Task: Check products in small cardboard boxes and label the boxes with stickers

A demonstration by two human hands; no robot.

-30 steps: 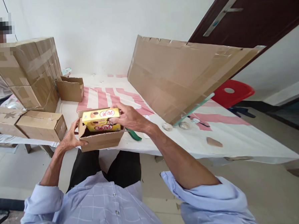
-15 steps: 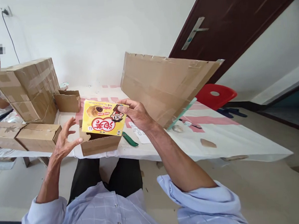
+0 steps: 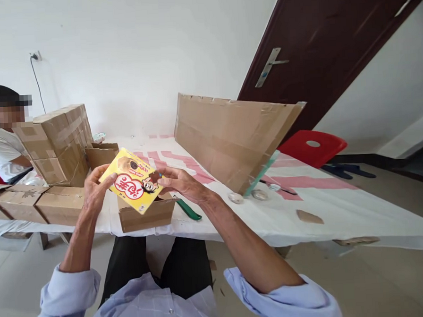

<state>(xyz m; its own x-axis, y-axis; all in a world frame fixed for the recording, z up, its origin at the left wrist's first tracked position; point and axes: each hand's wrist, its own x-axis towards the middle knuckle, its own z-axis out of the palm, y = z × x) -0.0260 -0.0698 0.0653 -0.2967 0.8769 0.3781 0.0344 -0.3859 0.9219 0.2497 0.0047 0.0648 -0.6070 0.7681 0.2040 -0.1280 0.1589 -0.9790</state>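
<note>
Grasping a yellow box [image 3: 132, 180] — red "泡芙" lettering [image 3: 128, 186] — are left hand [image 3: 95, 184] and right hand [image 3: 182, 183].

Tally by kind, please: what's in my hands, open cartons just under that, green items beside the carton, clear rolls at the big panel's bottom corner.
1 yellow box, held by left hand and right hand
1 open carton
1 green item
2 clear rolls
Total: 5
</note>
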